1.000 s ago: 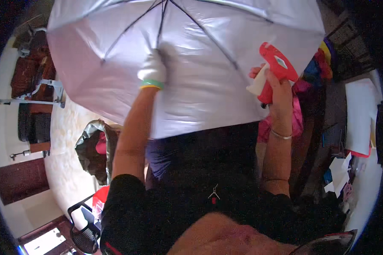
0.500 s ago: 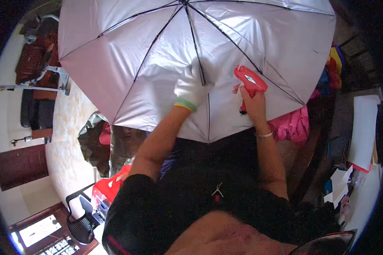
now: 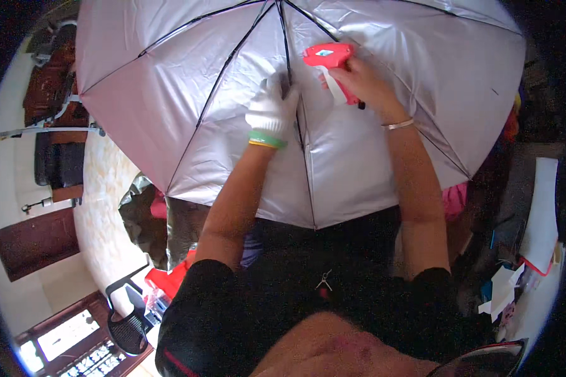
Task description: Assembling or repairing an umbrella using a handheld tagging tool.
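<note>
An open umbrella (image 3: 365, 169) is spread before me, its silvery inner side facing me and its black ribs running out from the hub at the top. My left hand (image 3: 269, 113), in a white knit glove with a green and yellow cuff, is closed around one rib (image 3: 287, 53) near the middle. My bare right hand (image 3: 370, 87), a bracelet at its wrist, grips a red tagging gun (image 3: 328, 55) with a white trigger. The gun's nose points left toward that rib, a little apart from my gloved fingers. Its tip against the cloth is too blurred to make out.
Pink cloth (image 3: 454, 200) shows below the umbrella's right edge. At the lower left stand a black mesh chair (image 3: 127, 333) and a red bag (image 3: 170, 281). White boards and papers (image 3: 502, 292) lie at the right.
My right hand has lifted the tagging gun up and left, turning its nose toward the rib. My left hand has slid up along the rib. The umbrella has shifted slightly downward.
</note>
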`<state>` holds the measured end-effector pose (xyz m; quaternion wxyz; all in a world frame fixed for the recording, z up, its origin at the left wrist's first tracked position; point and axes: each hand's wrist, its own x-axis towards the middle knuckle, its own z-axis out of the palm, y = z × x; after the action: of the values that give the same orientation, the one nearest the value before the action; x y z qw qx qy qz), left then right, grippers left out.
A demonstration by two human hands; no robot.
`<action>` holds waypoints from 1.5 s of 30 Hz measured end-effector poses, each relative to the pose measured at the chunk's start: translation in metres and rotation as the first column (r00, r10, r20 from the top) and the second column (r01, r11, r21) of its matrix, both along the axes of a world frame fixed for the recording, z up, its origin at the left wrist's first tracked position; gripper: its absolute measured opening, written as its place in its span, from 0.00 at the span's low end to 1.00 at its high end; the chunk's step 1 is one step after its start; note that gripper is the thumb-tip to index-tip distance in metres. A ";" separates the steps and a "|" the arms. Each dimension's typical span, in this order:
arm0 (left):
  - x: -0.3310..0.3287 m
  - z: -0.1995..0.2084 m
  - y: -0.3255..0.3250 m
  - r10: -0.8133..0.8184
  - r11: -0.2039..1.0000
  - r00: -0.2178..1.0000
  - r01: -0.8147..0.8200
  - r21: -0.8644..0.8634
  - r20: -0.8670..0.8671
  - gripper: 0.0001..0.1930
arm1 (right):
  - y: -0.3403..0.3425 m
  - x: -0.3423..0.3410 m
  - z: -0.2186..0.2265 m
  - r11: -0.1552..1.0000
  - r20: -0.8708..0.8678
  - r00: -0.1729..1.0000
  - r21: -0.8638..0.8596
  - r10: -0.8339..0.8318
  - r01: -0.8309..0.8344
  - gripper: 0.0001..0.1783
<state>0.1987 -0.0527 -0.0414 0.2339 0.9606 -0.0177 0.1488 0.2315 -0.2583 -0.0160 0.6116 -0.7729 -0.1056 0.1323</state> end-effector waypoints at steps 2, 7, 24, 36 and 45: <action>0.013 0.018 -0.011 -0.004 0.999 1.000 0.002 -0.041 -0.031 0.20 | 0.000 0.006 -0.022 0.996 -0.006 1.000 0.089 -0.014 0.014 0.18; 0.029 0.013 -0.008 0.065 0.972 0.988 -0.095 -0.216 -0.141 0.19 | 0.027 -0.012 -0.017 0.959 0.059 0.970 -0.147 -0.235 0.241 0.18; 0.043 0.009 0.001 -0.280 0.478 0.900 -0.171 -0.862 -0.334 0.12 | 0.036 -0.011 -0.040 0.931 -0.044 0.964 0.251 -0.262 0.264 0.16; 0.047 -0.006 0.002 -0.232 0.505 0.925 -0.149 -0.850 -0.300 0.11 | 0.033 -0.004 -0.038 0.899 -0.177 0.965 0.362 -0.192 0.246 0.15; 0.038 0.009 -0.013 -0.244 0.352 0.907 -0.247 -0.903 -0.344 0.10 | 0.036 0.002 -0.036 0.927 -0.195 0.976 0.337 -0.100 0.162 0.17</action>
<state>0.2369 -0.0658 -0.0328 0.7360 0.6611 0.1222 -0.0791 0.2333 -0.2222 -0.0521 0.7539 -0.6421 -0.0217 0.1372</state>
